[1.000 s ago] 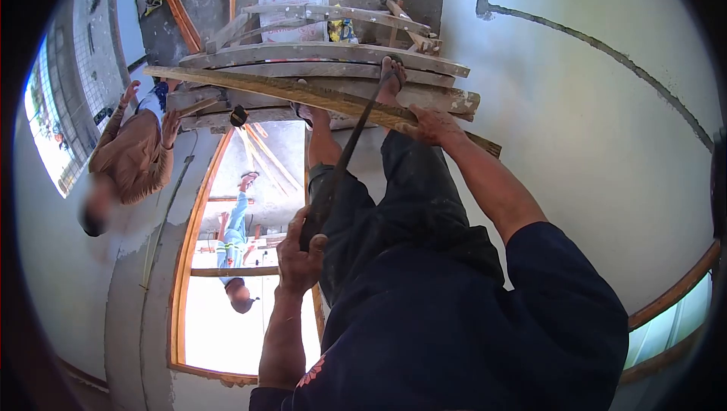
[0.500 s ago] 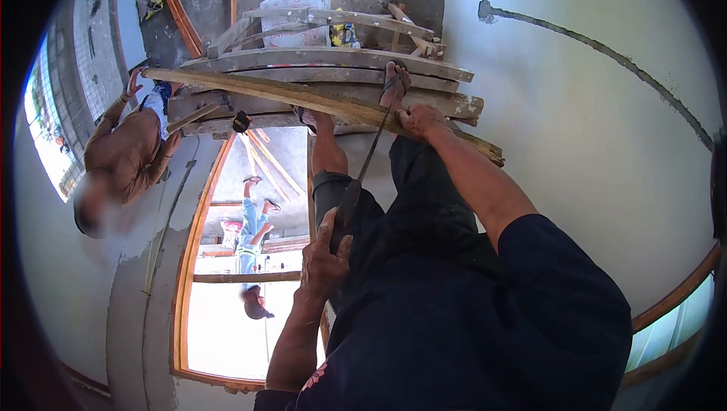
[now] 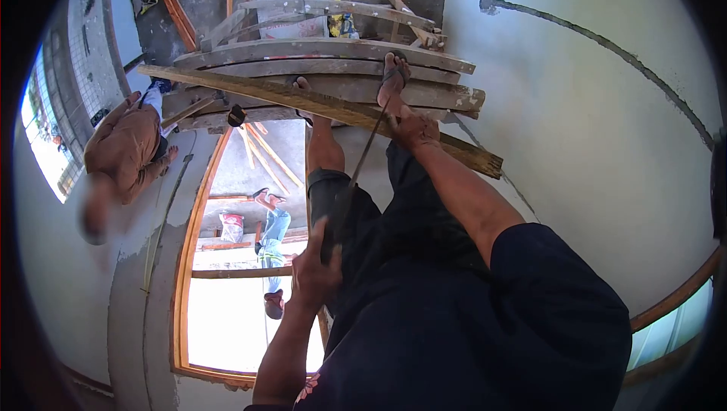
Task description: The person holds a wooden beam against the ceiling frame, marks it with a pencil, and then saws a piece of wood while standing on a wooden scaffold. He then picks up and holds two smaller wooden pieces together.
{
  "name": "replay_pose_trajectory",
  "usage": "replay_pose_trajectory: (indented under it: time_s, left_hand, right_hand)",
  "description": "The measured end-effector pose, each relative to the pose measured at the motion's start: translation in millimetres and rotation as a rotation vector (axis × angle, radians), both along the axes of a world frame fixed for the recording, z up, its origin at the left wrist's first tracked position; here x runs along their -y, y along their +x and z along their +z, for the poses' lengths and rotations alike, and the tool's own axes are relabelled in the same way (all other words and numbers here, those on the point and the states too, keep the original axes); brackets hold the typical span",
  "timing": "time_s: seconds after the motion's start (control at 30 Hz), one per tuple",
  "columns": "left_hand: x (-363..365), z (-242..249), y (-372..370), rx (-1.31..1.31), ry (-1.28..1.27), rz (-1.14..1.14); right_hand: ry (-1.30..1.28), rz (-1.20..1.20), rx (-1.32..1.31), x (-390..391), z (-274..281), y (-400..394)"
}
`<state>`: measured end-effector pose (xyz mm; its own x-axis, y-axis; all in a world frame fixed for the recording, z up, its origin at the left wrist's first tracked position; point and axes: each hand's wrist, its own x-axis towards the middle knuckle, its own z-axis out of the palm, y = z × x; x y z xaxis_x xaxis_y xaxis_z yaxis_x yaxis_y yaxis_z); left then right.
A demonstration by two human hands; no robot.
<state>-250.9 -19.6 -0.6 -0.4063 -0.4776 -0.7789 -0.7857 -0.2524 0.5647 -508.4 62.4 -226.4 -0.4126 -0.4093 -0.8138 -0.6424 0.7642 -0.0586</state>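
Now the left hand grips the dark saw handle, cutting the long wooden plank that the right hand holds down near the platform edge; next probably another steady stroke.

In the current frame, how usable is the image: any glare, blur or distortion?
Head view: fisheye bends the long wooden plank and black vignette fills the corners; the arched window opening is blown out white; the hand gripping the dark saw is motion-blurred; the hand steadying the plank is sharp.

- The left hand draws the saw back, lower than before.
- The right hand sits further down the timber strip.
- The person in brown drops both arms.
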Motion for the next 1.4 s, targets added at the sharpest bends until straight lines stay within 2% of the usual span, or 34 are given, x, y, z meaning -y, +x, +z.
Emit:
replay_pose_trajectory:
  time_s: [0.13, 0.23, 0.3, 0.37, 0.43, 0.5, 0.53, 0.6, 0.7, 0.73, 0.83, 0.9, 0.97, 1.0, 1.03, 1.07, 1.13, 1.17, 1.23, 1.3, 1.33, 1.37, 1.4]
  left_hand:
    - [6.1, -119.3, -81.5, -0.096, -0.005, 0.014]
    - [10.9, -145.2, -102.0, -0.122, -0.027, -0.05]
    - [4.3, -117.1, -87.4, -0.079, 0.018, -0.03]
    - [-6.7, -59.9, -40.4, -0.067, 0.011, 0.052]
    - [-22.0, 1.2, 20.0, 0.078, 0.013, -0.015]
    - [-3.7, 53.9, 19.4, 0.195, 0.139, -0.018]
    - [-7.8, 46.0, 17.9, 0.141, 0.088, -0.011]
    - [-12.9, -2.9, 4.9, 0.024, -0.023, 0.005]
    - [-15.3, -135.1, -73.9, -0.057, -0.024, 0.015]
    - [-17.1, -159.9, -92.4, -0.096, -0.071, 0.006]
    - [-6.4, -140.8, -96.5, -0.058, -0.006, 0.021]
    - [-13.7, -76.2, -50.2, -0.027, 0.012, 0.055]
    - [-20.3, -4.5, 14.1, 0.002, -0.099, -0.048]
    - [-9.2, 34.7, 22.0, 0.192, 0.119, -0.024]
    - [-7.6, 51.3, 26.6, 0.14, 0.078, -0.013]
    - [-13.5, 40.4, 25.9, 0.102, 0.009, -0.03]
    - [-27.9, -19.1, 13.7, 0.019, -0.134, -0.052]
    - [-24.0, -66.7, -19.1, -0.048, -0.037, 0.054]
    - [-15.3, -151.7, -91.9, -0.122, -0.093, 0.05]
    - [-20.6, -173.1, -108.9, -0.084, -0.093, 0.032]
    - [-12.7, -156.8, -102.7, -0.075, -0.076, 0.041]
    - [-9.5, -125.8, -88.3, -0.059, -0.054, 0.059]
    - [-15.7, -90.0, -61.4, 0.015, 0.054, 0.099]
  right_hand:
    - [-0.008, 0.021, 0.14, -20.5, 1.9, 0.7]
    - [-0.034, 0.238, 0.213, -15.4, 23.9, -8.9]
    - [-0.021, 0.254, 0.18, -18.9, 24.8, 1.6]
    - [-0.011, 0.261, 0.146, -15.4, 15.7, -2.3]
    - [0.028, 0.232, 0.141, -16.8, 5.2, -3.8]
    - [-0.032, 0.245, 0.103, -17.1, 3.6, -1.8]
    - [-0.054, 0.254, 0.086, -19.2, 3.5, 0.4]
    - [-0.071, 0.254, 0.051, -20.1, 5.2, 4.4]
    - [-0.079, 0.253, 0.036, -23.3, 1.4, 4.1]
    - [-0.079, 0.242, 0.034, -25.9, 2.1, 5.7]
    - [-0.106, 0.263, 0.038, -31.6, 1.8, 7.7]
    - [-0.133, 0.271, 0.025, -31.8, -0.9, -0.9]
    - [-0.157, 0.256, 0.023, -26.8, -2.6, 4.6]
    - [-0.162, 0.257, 0.015, -24.9, -4.4, 3.0]
    - [-0.159, 0.253, 0.008, -26.6, -4.2, 4.0]
    - [-0.152, 0.255, 0.0, -29.0, -5.4, 5.7]
    - [-0.141, 0.268, -0.024, -31.1, -13.7, 8.2]
    - [-0.131, 0.284, -0.018, -28.3, -14.2, 4.5]
    - [-0.098, 0.295, 0.0, -24.8, -1.5, 7.4]
    - [-0.1, 0.279, 0.024, -23.1, -2.5, 2.3]
    - [-0.1, 0.272, 0.04, -23.1, -0.5, 0.2]
    - [0.006, 0.234, 0.085, -24.0, 0.8, 5.1]
    - [0.004, 0.24, 0.088, -18.9, 5.1, -0.7]
